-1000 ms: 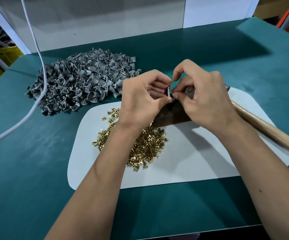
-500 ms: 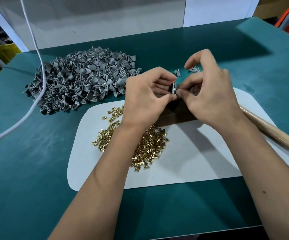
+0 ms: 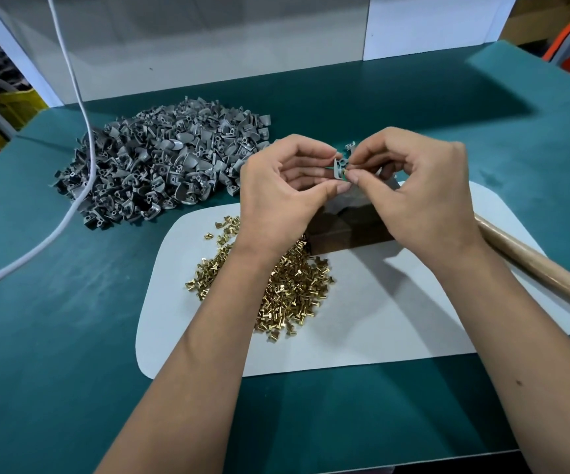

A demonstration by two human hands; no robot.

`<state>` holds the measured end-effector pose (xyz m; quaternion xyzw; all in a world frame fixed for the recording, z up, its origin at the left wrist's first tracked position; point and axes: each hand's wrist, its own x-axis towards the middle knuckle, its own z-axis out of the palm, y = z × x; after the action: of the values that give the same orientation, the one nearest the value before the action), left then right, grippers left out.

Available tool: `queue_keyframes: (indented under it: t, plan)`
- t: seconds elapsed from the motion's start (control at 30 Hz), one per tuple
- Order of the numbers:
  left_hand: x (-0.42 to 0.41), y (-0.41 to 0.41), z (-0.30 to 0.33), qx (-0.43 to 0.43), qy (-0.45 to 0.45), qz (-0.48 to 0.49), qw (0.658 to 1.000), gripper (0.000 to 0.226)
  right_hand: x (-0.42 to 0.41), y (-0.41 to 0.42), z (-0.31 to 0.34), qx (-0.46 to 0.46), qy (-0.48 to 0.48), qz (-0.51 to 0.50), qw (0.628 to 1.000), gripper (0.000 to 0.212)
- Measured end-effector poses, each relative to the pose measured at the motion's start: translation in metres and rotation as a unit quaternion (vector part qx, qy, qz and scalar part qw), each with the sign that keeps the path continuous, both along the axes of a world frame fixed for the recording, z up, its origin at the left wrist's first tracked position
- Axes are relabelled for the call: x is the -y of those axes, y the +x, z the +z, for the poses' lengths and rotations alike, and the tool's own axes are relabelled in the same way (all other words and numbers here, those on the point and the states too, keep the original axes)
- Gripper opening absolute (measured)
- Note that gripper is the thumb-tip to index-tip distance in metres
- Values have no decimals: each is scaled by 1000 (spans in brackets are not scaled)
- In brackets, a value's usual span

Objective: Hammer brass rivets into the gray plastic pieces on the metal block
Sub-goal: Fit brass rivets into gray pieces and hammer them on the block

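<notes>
Your left hand (image 3: 283, 193) pinches the piece (image 3: 340, 166) above the block (image 3: 348, 230); your right hand (image 3: 413, 189) pinches a rivet (image 3: 344, 171) at its hole. Tilt it and it'll jam or drop.

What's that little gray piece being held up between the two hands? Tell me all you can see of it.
The gray piece looks like molded matte plastic, small, with a curved wall and a tube-like socket. It is held in the air above the dark metal block, not resting on anything. The left hand pinches it from the left. The right hand pinches a brass rivet at its right edge; whether the rivet is seated is too small to tell.
</notes>
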<state>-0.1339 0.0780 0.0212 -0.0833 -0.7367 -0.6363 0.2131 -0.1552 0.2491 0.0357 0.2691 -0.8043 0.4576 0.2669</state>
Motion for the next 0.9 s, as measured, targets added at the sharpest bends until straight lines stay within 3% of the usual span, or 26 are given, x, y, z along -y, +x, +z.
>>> queue_keyframes:
  t: [0.27,0.63,0.9]
  plan:
    - [1,-2,-2,2,16,-5,1000,36,0,0,0,26,-6,19,999,19]
    - [-3,-1,-3,-20,-13,-9,1000,28,0,-2,0,149,-83,52,984,45]
    - [3,-2,0,-64,-116,2,991,23,-3,-4,-1,192,-99,63,974,43]
